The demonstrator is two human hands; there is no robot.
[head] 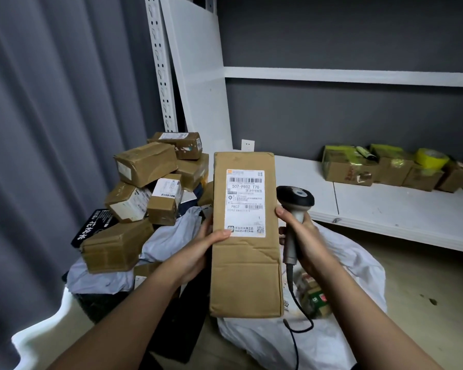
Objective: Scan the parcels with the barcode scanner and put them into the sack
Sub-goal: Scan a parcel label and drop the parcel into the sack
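Scanning step. Long cardboard parcel [246, 236] held upright at centre, label [245, 202] facing up, gripped by left hand [198, 249]; barcode scanner [294, 201] at 3 o'clock, clasped in right hand [305, 236]. White sack [353, 276] at 5 o'clock. Next, probably: scanner head turned onto barcode.

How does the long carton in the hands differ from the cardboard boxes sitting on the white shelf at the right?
The long carton is held up by the left hand, with the right hand steadying its edge; the shelf boxes rest in a row. The long carton is plain brown with a white shipping label facing the camera; the shelf boxes carry yellow-green tape and show no label. The carton is tall and narrow; the shelf boxes look squatter. All are brown cardboard.
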